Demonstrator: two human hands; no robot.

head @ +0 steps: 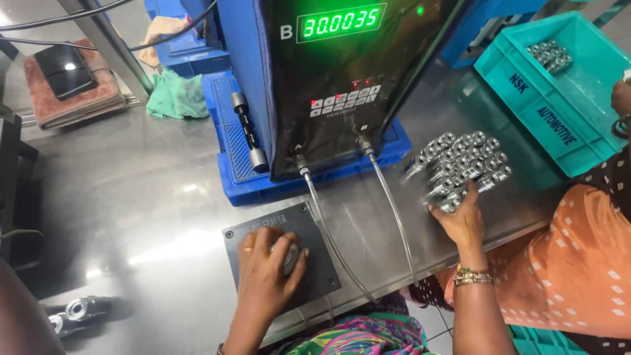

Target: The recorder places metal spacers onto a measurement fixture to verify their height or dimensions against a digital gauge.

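Fingers of my left hand (263,273) clamp a metal part (290,258) on the gauge plate (263,233); my right hand (462,220), lower right, rests spread on the parts pile (460,161).

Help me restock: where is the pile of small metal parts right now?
In the head view, the pile of metal parts lies on the steel table, right of the black gauge box, just under the right hand, beside the teal crate.
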